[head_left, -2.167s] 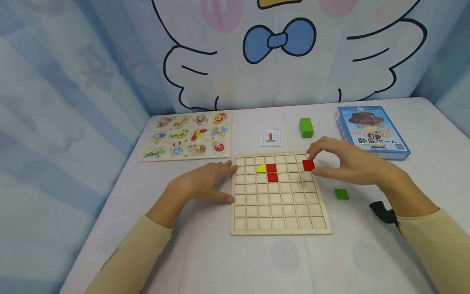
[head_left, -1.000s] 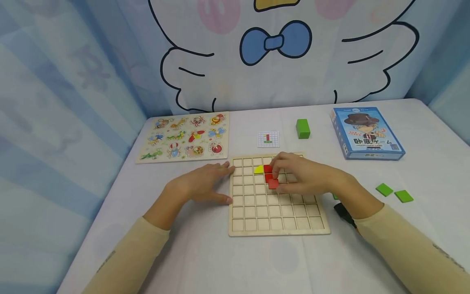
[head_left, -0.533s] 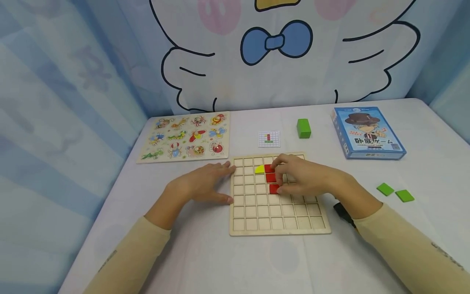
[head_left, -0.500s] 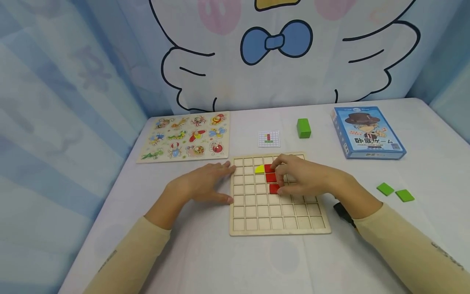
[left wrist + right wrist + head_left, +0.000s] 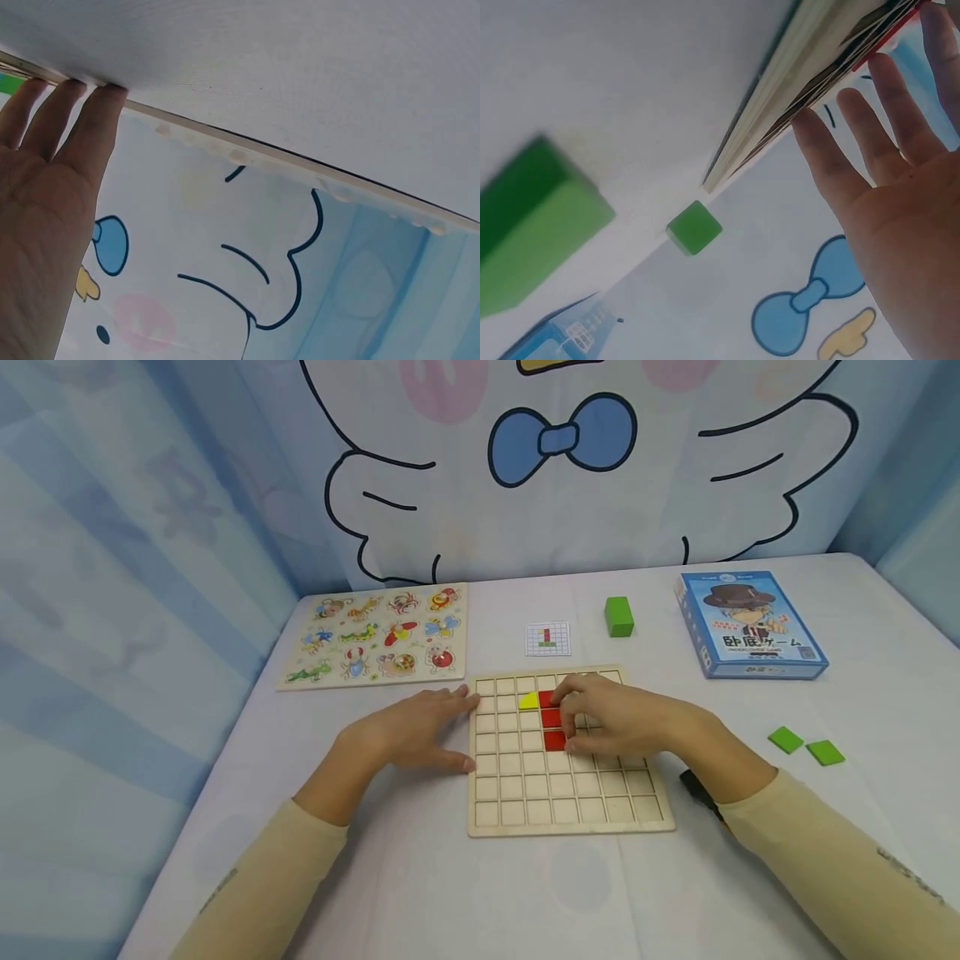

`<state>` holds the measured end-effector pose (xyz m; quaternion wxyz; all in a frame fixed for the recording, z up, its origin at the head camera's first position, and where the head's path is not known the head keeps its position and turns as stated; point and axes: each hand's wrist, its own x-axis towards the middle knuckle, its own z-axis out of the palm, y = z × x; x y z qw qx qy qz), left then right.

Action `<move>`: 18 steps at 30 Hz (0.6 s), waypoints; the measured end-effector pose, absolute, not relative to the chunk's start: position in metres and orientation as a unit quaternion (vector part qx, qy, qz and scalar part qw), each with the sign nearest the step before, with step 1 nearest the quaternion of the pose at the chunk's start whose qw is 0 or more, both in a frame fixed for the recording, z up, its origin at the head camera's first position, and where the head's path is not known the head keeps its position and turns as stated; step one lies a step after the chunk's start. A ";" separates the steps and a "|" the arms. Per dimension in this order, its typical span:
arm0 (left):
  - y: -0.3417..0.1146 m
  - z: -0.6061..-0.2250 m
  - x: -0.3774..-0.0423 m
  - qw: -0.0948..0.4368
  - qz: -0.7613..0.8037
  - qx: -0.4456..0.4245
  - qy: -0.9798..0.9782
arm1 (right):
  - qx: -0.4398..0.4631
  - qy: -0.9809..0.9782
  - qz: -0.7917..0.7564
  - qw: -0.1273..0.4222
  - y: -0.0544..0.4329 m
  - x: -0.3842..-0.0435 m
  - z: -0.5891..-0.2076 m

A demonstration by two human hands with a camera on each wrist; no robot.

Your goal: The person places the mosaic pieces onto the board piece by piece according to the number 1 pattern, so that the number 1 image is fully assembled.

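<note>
A square-grid wooden board (image 5: pixel 525 814) lies in the middle of the table in the head view. My left hand (image 5: pixel 412 727) rests along its left edge, fingers spread and fairly straight. On the grid a yellow piece (image 5: pixel 529 701) sits left of the top red tile (image 5: pixel 546 698). Below that come a second red tile (image 5: pixel 551 718) and a third red tile (image 5: pixel 554 741) in one column. My right hand (image 5: pixel 615 714) bends over the column. Its thumb and a fingertip hold the lowest red tile at its right edge. The right wrist view shows this hand (image 5: pixel 907 195) at the board's edge.
Two green tiles (image 5: pixel 785 740) lie on the right; a black object (image 5: pixel 699 789) is partly under the right forearm. Behind the board are a small grid pattern card (image 5: pixel 548 639), a green block (image 5: pixel 618 617) and a blue game box (image 5: pixel 753 622). An insect picture board (image 5: pixel 378 631) lies back left.
My right hand has brought a red tile from the board's right side to below the two others. In the last half second the tile has slid slightly left, into line. The left hand stays put.
</note>
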<state>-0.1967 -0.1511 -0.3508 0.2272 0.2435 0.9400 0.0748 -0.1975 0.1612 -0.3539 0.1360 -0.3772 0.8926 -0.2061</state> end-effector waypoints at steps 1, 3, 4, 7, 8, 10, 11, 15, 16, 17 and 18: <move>-0.151 -0.350 -0.197 0.227 0.075 0.244 0.940 | -0.378 0.894 -0.202 0.129 0.161 -0.198 -0.354; -0.152 -0.350 -0.197 0.226 0.075 0.247 0.939 | -0.383 0.896 -0.195 0.116 0.160 -0.199 -0.355; -0.152 -0.350 -0.197 0.225 0.075 0.249 0.939 | -0.383 0.896 -0.193 0.112 0.159 -0.200 -0.356; -0.153 -0.351 -0.198 0.223 0.076 0.256 0.937 | -0.378 0.899 -0.191 0.115 0.159 -0.200 -0.356; -0.153 -0.351 -0.198 0.223 0.077 0.258 0.937 | -0.378 0.898 -0.191 0.118 0.160 -0.200 -0.356; -0.153 -0.351 -0.198 0.222 0.079 0.259 0.937 | -0.374 0.899 -0.193 0.123 0.161 -0.199 -0.354; -0.152 -0.351 -0.198 0.222 0.079 0.259 0.937 | -0.373 0.898 -0.197 0.126 0.161 -0.199 -0.353; -0.152 -0.351 -0.198 0.224 0.079 0.254 0.937 | -0.377 0.888 -0.231 0.131 0.164 -0.200 -0.350; -0.152 -0.351 -0.198 0.225 0.079 0.253 0.938 | -0.380 0.882 -0.244 0.134 0.165 -0.200 -0.350; -0.152 -0.351 -0.198 0.226 0.079 0.252 0.938 | -0.383 0.877 -0.256 0.136 0.166 -0.201 -0.349; -0.152 -0.351 -0.198 0.227 0.078 0.250 0.938 | -0.387 0.872 -0.268 0.137 0.167 -0.201 -0.349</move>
